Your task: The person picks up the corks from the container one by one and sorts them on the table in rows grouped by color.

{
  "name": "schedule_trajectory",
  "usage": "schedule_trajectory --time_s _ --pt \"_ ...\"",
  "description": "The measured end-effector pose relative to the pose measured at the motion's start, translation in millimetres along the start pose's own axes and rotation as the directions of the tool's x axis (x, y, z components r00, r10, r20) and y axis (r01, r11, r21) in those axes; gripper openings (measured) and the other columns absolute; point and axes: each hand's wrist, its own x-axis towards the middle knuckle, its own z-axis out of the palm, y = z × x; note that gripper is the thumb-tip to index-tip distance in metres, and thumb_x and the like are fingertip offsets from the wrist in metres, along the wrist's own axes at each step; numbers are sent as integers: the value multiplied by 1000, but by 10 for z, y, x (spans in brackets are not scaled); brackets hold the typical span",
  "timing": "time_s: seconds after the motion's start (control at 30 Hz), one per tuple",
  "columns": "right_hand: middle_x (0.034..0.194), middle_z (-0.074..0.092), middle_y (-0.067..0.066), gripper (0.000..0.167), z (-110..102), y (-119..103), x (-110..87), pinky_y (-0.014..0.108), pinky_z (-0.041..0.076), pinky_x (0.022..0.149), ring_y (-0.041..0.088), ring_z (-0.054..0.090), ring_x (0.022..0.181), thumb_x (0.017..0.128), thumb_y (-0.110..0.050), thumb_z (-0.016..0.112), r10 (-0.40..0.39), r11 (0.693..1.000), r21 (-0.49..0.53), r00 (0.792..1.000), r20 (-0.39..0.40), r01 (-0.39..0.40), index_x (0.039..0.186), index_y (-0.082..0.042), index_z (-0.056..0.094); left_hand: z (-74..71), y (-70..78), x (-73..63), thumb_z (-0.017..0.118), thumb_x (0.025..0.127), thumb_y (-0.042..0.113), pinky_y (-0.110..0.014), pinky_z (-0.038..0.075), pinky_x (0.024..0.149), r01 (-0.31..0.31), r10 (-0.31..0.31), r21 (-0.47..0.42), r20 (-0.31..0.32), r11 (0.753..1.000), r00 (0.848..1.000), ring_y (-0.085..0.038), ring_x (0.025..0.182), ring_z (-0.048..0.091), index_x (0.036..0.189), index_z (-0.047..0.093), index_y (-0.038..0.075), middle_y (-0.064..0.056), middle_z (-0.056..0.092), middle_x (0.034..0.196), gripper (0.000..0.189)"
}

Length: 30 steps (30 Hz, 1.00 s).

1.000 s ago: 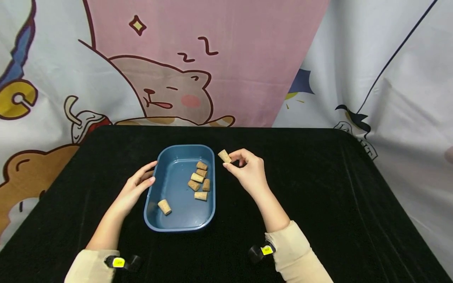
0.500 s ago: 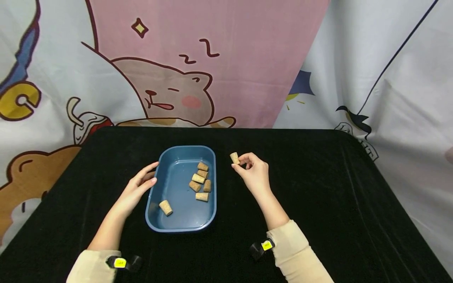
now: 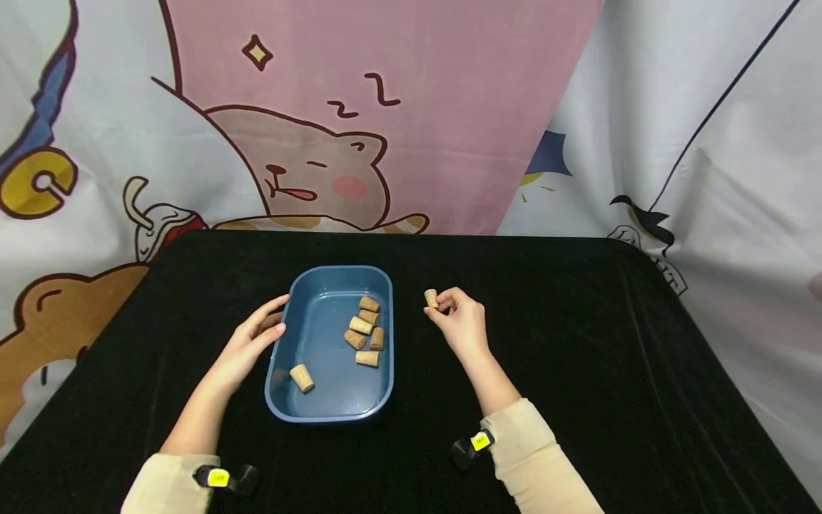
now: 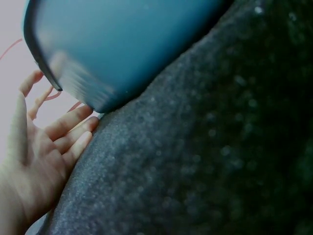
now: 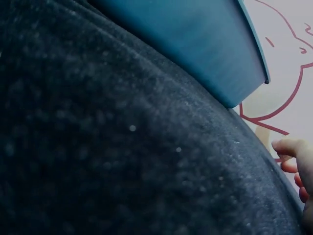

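Observation:
In the head view a blue rectangular tray (image 3: 308,414) stands on the black cloth. Several cork stoppers (image 3: 367,359) lie along its right side, and a lone cork stopper (image 3: 302,378) lies near its lower left. My left hand (image 3: 247,345) rests with extended fingers against the tray's left side; the left wrist view shows its fingertips (image 4: 84,111) at the outer wall. To the right of the tray, my right hand (image 3: 464,325) pinches another cork stopper (image 3: 431,298) between thumb and fingers, close over the cloth. The right wrist view shows only part of that hand, without the stopper.
Black cloth (image 3: 578,357) covers the table on both sides of the tray. Behind the table's far edge hangs a printed curtain (image 3: 449,128) with cartoon figures. A small black device (image 3: 472,448) is strapped at each wrist.
My right hand has moved away from the tray's right rim, rightward and then lower toward the cloth, with the cork stopper turning more upright. My left hand stays at the tray.

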Motion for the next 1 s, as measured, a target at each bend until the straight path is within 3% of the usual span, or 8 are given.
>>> schedule_trajectory --time_s 0.4,0.83,1.0 --pt "75 65 2 22 73 75 -3 33 50 66 16 60 71 75 -11 83 26 998 -67 998 59 -22 83 -8 62 4 2 -7 46 102 32 -64 33 98 12 -12 13 -3 1000 1000 -43 123 44 152 26 20 -25 38 143 55" --pt "75 63 2 27 57 52 -1 35 49 66 17 58 71 73 -13 85 -8 996 -85 997 75 14 84 -8 60 -10 -11 -6 45 102 30 -63 34 98 -4 4 0 2 1000 1000 -43 124 44 152 26 18 -26 37 144 55" --pt "79 63 3 26 -3 -12 -5 32 46 62 16 55 68 73 -14 85 -32 998 -57 999 39 35 85 -8 62 2 5 1 45 102 32 -63 34 98 9 -9 5 3 1000 1000 -43 124 44 152 26 19 -25 37 144 55"
